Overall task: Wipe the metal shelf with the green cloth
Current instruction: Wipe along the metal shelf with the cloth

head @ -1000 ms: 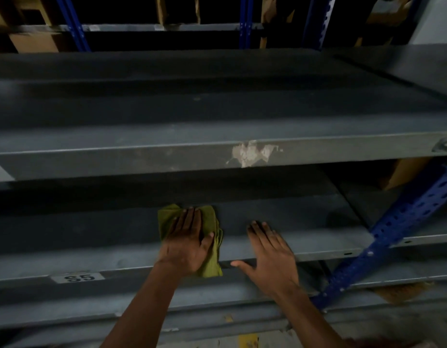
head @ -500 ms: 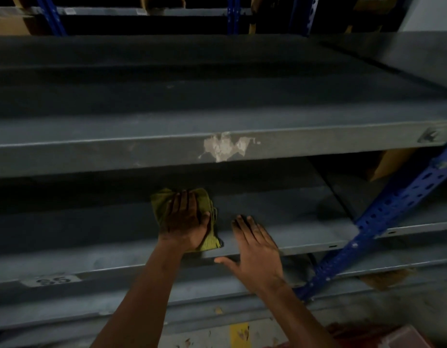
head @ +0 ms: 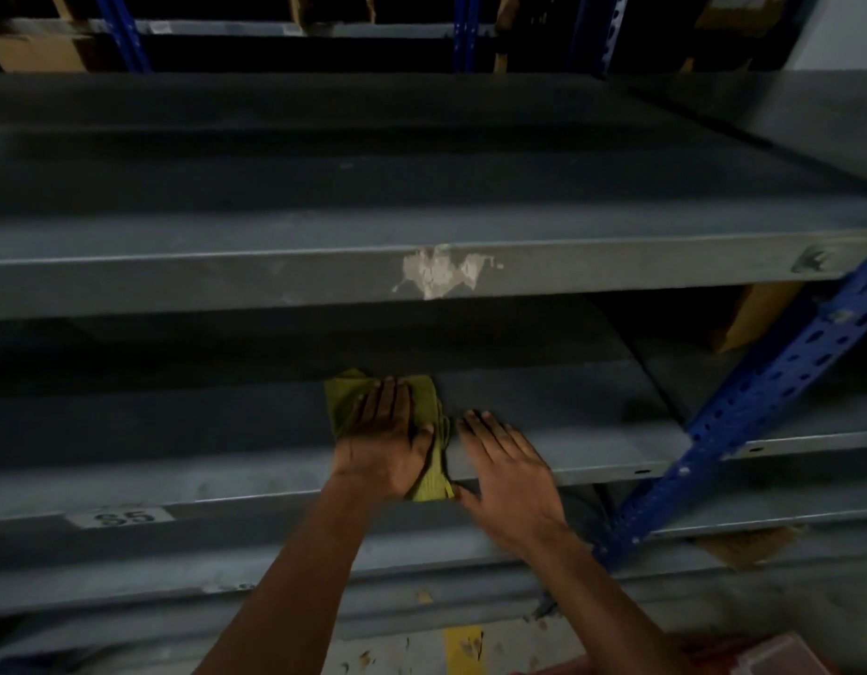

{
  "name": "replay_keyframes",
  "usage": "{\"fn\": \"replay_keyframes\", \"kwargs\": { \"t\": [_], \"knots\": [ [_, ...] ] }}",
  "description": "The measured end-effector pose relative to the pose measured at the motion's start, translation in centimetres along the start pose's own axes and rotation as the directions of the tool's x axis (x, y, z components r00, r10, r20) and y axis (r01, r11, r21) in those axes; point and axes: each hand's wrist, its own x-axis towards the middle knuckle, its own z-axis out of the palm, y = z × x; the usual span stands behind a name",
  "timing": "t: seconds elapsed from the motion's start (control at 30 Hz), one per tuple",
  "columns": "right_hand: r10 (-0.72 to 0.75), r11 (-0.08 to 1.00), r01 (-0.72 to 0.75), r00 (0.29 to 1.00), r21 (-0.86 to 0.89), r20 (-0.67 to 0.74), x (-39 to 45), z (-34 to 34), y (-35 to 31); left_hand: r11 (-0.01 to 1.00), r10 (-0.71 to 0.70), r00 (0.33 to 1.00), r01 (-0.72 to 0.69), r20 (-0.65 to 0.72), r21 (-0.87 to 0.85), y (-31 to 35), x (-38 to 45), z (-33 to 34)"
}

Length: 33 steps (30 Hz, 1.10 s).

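Green cloth [head: 429, 479] under flat left hand [head: 385, 440]; right hand [head: 507, 465] flat on metal shelf [head: 567, 421].

Crumpled green cloth [head: 427, 479] flat on grey metal shelf [head: 543, 421]

A dim storeroom or warehouse: grey metal shelves [head: 421, 280] on blue slotted posts [head: 743, 421], a bay label [head: 124, 517], cardboard boxes [head: 36, 53] at upper left.

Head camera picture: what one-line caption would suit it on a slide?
Left hand presses a green cloth flat on the grey metal shelf; right hand rests flat beside it.
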Motion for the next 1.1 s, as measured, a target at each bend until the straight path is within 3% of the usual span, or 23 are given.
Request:
{"fn": "replay_keyframes", "kwargs": {
  "t": [0.33, 0.6, 0.73, 1.1],
  "knots": [
    [0.046, 0.999, -0.046, 0.999, -0.022, -0.03, -1.0, -0.5, 2.6, 0.999, 0.021, 1.0, -0.021, -0.011, 0.025, 1.1, -3.2, -0.7],
    [0.033, 0.999, -0.033, 0.999, 0.006, -0.03, -1.1, -0.3, 3.3, 0.998, -0.065, 0.997, 0.066, 0.04, -0.003, 2.2, 2.7, 1.0],
    [0.035, 0.999, -0.035, 0.999, -0.005, -0.025, -1.1, -0.1, 3.5, 0.996, -0.087, 0.996, 0.087, -0.01, -0.024, 3.5, 4.8, 1.5],
    [0.069, 0.996, -0.063, 0.993, 0.067, -0.09, -0.7, -0.1, 3.3, 0.999, 0.016, 1.0, -0.016, -0.015, -0.027, 7.3, 4.6, 2.0]
  ]
}}
